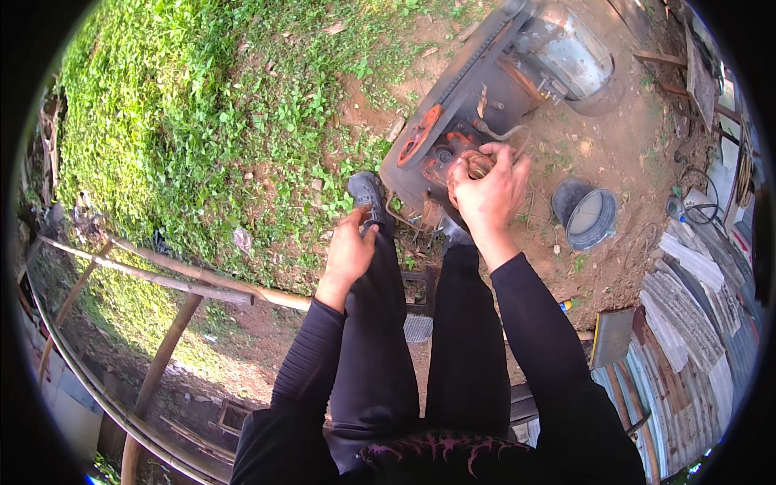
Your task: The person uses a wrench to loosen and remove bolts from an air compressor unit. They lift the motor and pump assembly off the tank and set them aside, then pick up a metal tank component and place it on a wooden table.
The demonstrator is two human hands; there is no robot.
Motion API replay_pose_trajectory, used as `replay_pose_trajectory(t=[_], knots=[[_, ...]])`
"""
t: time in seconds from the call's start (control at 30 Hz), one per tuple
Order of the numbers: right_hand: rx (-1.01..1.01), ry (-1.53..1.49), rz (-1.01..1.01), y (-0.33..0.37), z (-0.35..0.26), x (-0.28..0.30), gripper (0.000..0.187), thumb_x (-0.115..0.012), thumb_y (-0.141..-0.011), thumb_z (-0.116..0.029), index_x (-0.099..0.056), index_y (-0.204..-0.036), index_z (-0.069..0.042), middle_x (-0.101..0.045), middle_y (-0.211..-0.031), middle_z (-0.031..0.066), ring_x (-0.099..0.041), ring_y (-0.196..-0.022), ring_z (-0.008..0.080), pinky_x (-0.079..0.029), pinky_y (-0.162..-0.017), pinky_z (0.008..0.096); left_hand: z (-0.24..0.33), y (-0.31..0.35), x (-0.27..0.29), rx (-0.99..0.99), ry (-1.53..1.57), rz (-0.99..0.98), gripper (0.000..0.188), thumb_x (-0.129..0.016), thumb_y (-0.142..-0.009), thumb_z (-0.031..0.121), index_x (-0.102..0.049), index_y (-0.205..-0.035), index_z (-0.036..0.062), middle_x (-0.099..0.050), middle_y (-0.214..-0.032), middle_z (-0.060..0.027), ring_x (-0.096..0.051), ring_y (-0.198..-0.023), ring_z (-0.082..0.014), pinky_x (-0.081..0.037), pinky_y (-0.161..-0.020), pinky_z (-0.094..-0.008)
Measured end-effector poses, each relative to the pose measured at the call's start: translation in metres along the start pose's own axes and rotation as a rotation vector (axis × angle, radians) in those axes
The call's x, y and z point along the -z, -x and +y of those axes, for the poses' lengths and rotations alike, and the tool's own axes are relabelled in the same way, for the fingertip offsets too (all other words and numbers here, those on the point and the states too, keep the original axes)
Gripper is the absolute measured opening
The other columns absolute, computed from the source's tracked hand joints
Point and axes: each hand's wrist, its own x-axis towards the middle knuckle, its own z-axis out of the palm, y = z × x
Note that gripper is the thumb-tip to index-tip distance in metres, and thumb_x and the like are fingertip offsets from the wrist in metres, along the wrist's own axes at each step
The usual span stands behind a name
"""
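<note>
In front of my feet stands a worn belt-driven machine (507, 85) with an orange pulley wheel (421, 134). My right hand (490, 187) reaches onto its near end, thumb and fingers curled round a rounded, rusty reddish metal part (478, 166). The palm and fingers hide much of that part. A pale bent hose (503, 132) arches just beyond the fingertips. My left hand (351, 249) is over my left lower leg, close to the grey shoe (366, 194). Its fingers are loosely bent, with a gap to the thumb, and nothing shows in them.
A dark bucket (592, 218) with pale contents lies tilted right of the machine. A silvery cylinder (570, 56) adjoins the machine's far end. Bamboo poles (166, 273) cross at left. Corrugated sheets (687, 323) are piled at right. Grass (218, 105) covers the far left.
</note>
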Motion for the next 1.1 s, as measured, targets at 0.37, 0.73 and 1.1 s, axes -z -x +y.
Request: replay_pose_trajectory(t=[0.37, 0.73, 1.1], knots=[[-0.059, 0.007, 0.054, 0.005, 0.001, 0.000, 0.043, -0.082, -0.070, -0.026, -0.060, -0.105, -0.016, -0.053, -0.110, 0.0110, -0.056, -0.109, 0.0332, -0.047, -0.090, 0.0474, -0.053, 0.096, 0.011, 0.199, 0.295, -0.409, 0.028, -0.058, -0.097, 0.004, -0.057, -0.123, -0.0049, -0.071, -0.096, -0.0088, -0.066, -0.088, -0.0134, -0.053, -0.082, -0.0286], [-0.101, -0.176, 0.201, 0.010, 0.021, 0.005, 0.058, -0.077, -0.083, -0.040, -0.057, -0.126, -0.007, -0.059, -0.125, 0.0175, -0.056, -0.122, 0.0329, -0.044, -0.103, 0.0428, -0.153, 0.127, 0.073, 0.646, 0.521, -0.613, 0.032, -0.055, -0.100, 0.020, -0.055, -0.129, 0.0057, -0.067, -0.102, -0.0058, -0.066, -0.084, -0.0143, -0.051, -0.067, -0.0293], [-1.189, -1.049, 0.240, 0.226, 0.207, -0.139, 0.016, -0.053, -0.100, -0.014, -0.053, -0.114, -0.006, -0.062, -0.093, 0.0055, -0.062, -0.069, 0.0141, -0.050, -0.056, 0.0293, -0.212, 0.123, 0.102, 0.802, 0.888, -0.665, 0.045, -0.055, -0.099, 0.040, -0.047, -0.136, 0.0147, -0.063, -0.100, -0.0037, -0.065, -0.085, -0.0192, -0.048, -0.056, -0.0289]])
